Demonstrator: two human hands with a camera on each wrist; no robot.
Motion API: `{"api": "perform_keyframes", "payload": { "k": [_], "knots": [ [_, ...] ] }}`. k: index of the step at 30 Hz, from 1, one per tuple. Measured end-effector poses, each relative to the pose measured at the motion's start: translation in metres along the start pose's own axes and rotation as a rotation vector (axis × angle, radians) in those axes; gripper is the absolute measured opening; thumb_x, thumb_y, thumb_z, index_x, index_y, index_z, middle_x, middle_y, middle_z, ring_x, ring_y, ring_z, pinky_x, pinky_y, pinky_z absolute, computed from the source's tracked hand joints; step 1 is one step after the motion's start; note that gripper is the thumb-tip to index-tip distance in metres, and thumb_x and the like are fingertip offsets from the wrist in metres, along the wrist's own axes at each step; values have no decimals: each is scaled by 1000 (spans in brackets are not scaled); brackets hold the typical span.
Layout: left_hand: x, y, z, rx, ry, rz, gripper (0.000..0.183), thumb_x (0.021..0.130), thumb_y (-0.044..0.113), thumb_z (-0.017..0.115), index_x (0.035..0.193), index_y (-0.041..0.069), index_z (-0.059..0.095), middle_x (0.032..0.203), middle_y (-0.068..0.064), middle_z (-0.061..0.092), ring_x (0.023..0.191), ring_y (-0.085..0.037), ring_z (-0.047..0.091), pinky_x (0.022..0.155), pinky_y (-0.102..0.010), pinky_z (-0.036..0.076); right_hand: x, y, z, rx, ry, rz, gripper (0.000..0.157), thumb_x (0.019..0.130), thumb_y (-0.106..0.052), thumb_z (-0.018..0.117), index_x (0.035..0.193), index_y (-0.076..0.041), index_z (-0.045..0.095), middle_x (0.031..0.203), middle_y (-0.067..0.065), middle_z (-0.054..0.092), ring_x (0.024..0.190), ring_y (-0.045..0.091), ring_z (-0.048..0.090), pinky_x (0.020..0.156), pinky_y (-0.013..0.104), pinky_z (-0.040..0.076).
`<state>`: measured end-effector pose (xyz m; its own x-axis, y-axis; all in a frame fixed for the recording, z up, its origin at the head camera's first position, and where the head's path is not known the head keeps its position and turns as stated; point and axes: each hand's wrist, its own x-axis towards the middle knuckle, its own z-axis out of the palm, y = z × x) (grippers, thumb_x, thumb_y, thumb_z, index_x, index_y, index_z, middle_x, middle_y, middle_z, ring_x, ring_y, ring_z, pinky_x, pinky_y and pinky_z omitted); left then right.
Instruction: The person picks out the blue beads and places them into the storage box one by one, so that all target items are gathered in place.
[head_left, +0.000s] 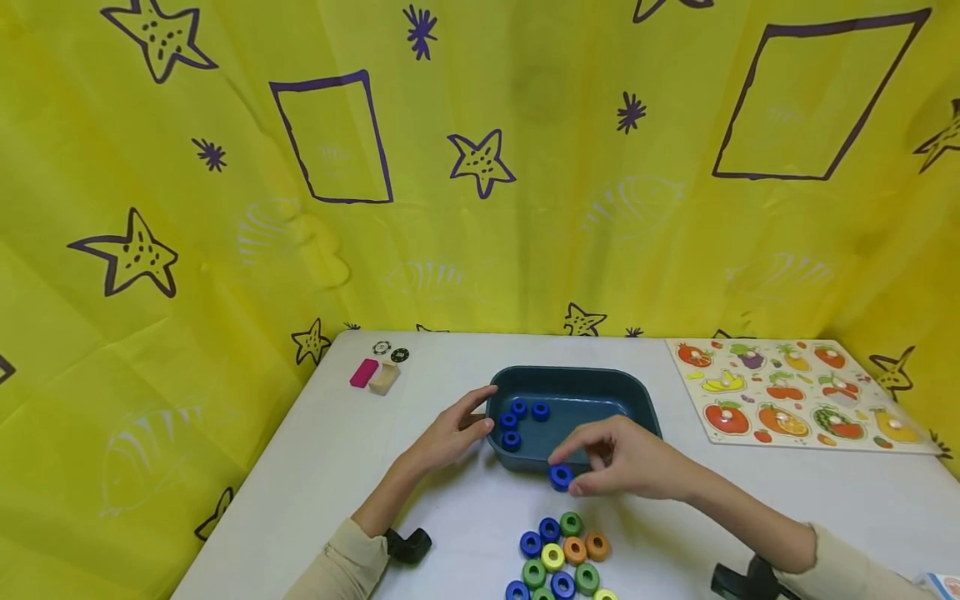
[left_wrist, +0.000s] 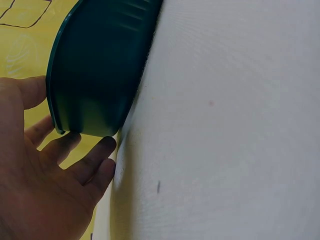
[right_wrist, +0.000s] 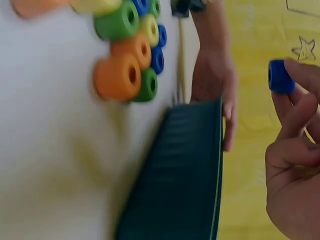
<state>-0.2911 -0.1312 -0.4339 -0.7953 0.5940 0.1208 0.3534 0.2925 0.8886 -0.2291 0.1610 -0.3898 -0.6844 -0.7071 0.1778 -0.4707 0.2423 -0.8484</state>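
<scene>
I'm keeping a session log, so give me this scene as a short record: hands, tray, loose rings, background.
Left hand: left hand rests against the left end of the tray
Right hand: right hand pinches one blue ring, clear of the table
In tray: four blue rings, grouped toward the left
Loose on table: blue, green, yellow and orange rings, in front of the tray; full count cut off by the frame
Back right: fruit puzzle board
Back left: pink block, beige block
Backdrop: yellow curtain

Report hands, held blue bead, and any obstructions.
Left hand touching left end of teal tray. Right hand pinching raised blue bead. Nothing visibly blocking bead from tray.
</scene>
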Motion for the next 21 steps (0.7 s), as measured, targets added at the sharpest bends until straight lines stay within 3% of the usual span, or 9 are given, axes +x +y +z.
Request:
{"api": "perform_keyframes", "payload": {
  "k": [5, 7, 10, 14, 18, 21],
  "knots": [
    [6, -25, 3, -1, 23, 2, 54, 97, 22, 51, 146, 18, 29, 150, -3, 25, 123, -26, 46, 96, -35, 41, 29, 19, -5, -36, 101, 132, 27, 76, -24, 78, 102, -23, 71, 53, -1, 45, 46, 8, 39, 41, 21, 32],
    [8, -34, 3, -1, 31, 4, 54, 97, 26, 51, 146, 23, 29, 150, 1, 25, 123, -23, 46, 96, -34, 41, 38, 34, -5, -33, 114, 180, 28, 75, -28, 78, 102, -25, 71, 55, -1, 47, 44, 8, 37, 39, 21, 30],
    [9, -36, 3, -8, 31, 3, 54, 96, 27, 52, 146, 25, 30, 150, 3, 26, 122, -22, 46, 96, -34, 41, 50, 49, -4, -30, 113, 216, 30, 74, -31, 79, 102, -23, 72, 70, 0, 60, 42, 9, 36, 38, 21, 30],
    [8, -35, 3, -3, 32, 4, 54, 97, 28, 51, 146, 25, 30, 149, 3, 26, 122, -22, 46, 96, -34, 41, 62, 65, -1, -59, 68, 207, 29, 75, -23, 78, 103, -17, 72, 98, -2, 67, 48, 10, 42, 41, 21, 34],
    [5, -24, 2, -10, 22, 7, 54, 97, 22, 50, 146, 18, 29, 150, -2, 26, 123, -25, 46, 96, -35, 41, 69, 74, 3, -99, 17, 206, 25, 75, -17, 78, 99, -15, 73, 101, -3, 68, 70, 14, 55, 51, 23, 42],
    [2, -11, 0, -14, 9, 11, 54, 97, 17, 50, 146, 12, 28, 150, -9, 25, 123, -31, 45, 96, -37, 41, 72, 77, 4, -124, -6, 204, 24, 74, -15, 78, 97, -15, 74, 100, -4, 68, 82, 17, 55, 62, 25, 45]
  ]
}}
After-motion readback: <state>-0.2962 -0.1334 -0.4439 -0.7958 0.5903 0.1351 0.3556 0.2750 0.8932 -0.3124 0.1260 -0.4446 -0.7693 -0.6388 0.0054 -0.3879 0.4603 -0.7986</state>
